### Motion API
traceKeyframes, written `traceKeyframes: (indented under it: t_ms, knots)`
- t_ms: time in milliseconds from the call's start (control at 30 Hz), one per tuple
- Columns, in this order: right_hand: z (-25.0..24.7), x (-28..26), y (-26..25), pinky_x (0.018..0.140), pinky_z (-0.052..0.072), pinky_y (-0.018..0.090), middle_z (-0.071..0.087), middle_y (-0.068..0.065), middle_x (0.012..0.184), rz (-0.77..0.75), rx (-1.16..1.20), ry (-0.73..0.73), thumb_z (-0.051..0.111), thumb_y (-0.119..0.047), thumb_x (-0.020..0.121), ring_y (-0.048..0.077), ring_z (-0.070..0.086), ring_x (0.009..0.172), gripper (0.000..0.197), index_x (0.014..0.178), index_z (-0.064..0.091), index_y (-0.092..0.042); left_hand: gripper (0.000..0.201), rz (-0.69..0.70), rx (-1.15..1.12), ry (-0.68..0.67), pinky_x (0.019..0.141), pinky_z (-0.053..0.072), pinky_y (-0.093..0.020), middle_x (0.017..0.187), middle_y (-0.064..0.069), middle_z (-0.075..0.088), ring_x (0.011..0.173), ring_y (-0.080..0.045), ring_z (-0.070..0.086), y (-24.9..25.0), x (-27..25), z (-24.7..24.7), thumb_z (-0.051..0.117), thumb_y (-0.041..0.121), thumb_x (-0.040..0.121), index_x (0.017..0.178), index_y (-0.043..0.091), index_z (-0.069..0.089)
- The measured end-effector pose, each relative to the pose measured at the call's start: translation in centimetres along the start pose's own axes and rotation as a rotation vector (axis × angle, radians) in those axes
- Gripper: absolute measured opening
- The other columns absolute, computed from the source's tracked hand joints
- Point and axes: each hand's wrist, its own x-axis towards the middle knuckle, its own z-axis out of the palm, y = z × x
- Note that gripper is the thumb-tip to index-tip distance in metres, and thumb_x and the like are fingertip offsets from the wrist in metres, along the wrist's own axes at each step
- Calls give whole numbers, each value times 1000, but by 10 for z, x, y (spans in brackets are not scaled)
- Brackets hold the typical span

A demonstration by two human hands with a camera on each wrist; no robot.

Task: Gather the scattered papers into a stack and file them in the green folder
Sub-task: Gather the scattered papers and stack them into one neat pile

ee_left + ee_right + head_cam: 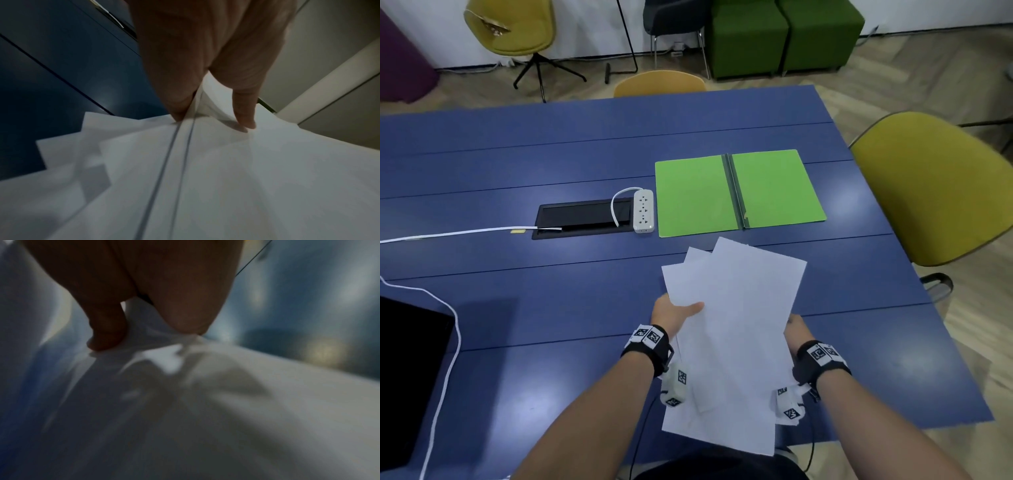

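Note:
Several white papers (pixel 736 329) form a loose, fanned bundle held up over the near part of the blue table (pixel 551 308). My left hand (pixel 674 313) grips the bundle's left edge, thumb on top. My right hand (pixel 796 330) holds the right edge, mostly hidden behind the sheets. In the left wrist view my left hand (pixel 213 120) pinches the papers (pixel 205 178), their corners stepped and uneven. The blurred right wrist view shows my right hand (pixel 148 335) pinching the sheets (pixel 205 410). The green folder (pixel 739 192) lies open and flat just beyond the papers.
A white power strip (pixel 643 211) and a black cable hatch (pixel 582 219) sit left of the folder. A white cable (pixel 448 342) runs along the table's left side beside a black laptop (pixel 407 377). A yellow chair (pixel 935 188) stands at the right edge.

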Motion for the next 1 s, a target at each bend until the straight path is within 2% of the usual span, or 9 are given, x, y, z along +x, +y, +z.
traceKeyframes:
  t_ms: [167,333,433,533,633,733,867,933,1000]
  knots:
    - [-4,15,16,71,49,37,67,12,83,-30,-9,-101,62,-20,85,21,59,76,34,104,58,9,42,-11,13,-52,92,58,-38,102,8,79,99,-15,75,-10,-5,-3,95,27,67,104,21,77]
    - [5,-15,-11,67,44,29,57,7,74,-48,-14,-66,53,-9,98,17,54,68,19,79,55,-6,59,-57,-23,-258,95,54,-33,117,9,75,110,-12,71,-12,-8,-9,93,36,70,123,23,69]
    - [10,-5,-19,72,44,30,64,13,92,-76,66,-101,53,-15,93,25,63,82,15,90,60,-3,61,-54,27,-293,93,52,-27,121,10,74,113,-9,69,-10,-5,-10,91,35,74,128,22,67]
    - [12,2,-28,97,45,35,64,17,127,-15,239,-88,52,-42,95,33,60,118,43,121,63,-9,46,-10,45,-206,95,51,-29,117,9,75,111,-11,69,2,-1,-12,86,27,81,123,19,70]
    - [13,7,-40,119,25,48,42,14,152,-95,380,-168,43,-79,84,33,41,140,90,148,42,-16,37,79,31,-106,93,55,-34,113,5,76,106,-14,71,23,2,-15,84,24,83,118,18,72]
    - [16,0,-58,101,49,55,72,9,115,-322,194,-141,80,-62,68,28,69,108,71,117,70,-12,25,222,16,-26,78,57,-25,106,5,77,97,-11,74,50,0,-16,81,20,86,110,19,74]
    - [23,-6,-96,70,54,17,72,-5,86,-598,75,20,79,-13,82,4,69,75,11,90,71,-10,24,396,-57,62,74,56,-17,98,9,77,89,-2,74,85,-8,-16,80,20,87,109,14,74]
    - [26,-12,-114,55,46,17,57,-13,59,-704,101,90,78,-12,82,0,51,48,27,63,59,-15,31,441,-84,126,77,56,-18,97,4,76,85,-3,73,97,-10,-19,82,24,86,106,4,72]
    - [29,-9,-123,64,51,24,63,-8,63,-743,122,125,80,-12,81,9,57,57,28,59,63,-18,36,461,-131,158,81,57,-21,99,-3,77,87,-6,73,103,-11,-21,83,26,84,105,-1,70]
